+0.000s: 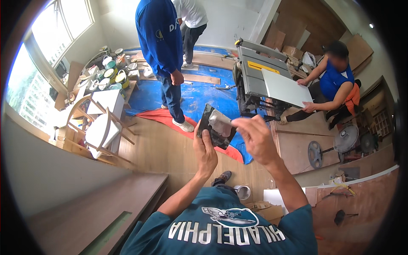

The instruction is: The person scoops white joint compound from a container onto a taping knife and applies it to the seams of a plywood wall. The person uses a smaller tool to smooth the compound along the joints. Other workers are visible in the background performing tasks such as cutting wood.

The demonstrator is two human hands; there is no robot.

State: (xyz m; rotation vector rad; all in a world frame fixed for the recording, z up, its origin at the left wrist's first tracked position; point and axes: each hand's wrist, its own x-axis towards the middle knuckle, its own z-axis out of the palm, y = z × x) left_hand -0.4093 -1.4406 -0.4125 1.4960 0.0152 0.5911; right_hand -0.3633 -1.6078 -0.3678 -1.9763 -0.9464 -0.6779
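Observation:
My left hand [205, 154] grips a dark square board [208, 112] from below, with the thumb over its near edge. A lump of pale, pinkish-grey putty [219, 124] is smeared across the board's face. Just right of the putty is my right hand [257, 139], its thumb and fingers pinched together at the board's right edge. Something thin and pale shows at those fingertips, but its kind is too blurred to tell. Both hands are held up in front of my chest, above the wooden floor [146, 148].
Ahead, two people stand on blue sheeting [212, 91]. At right, a person holds a white panel [282, 87] on a table saw [255, 63]. Paint cans [122, 79] and a chair [100, 131] stand left. A bucket [242, 192] sits by my foot, a fan [346, 138] farther right.

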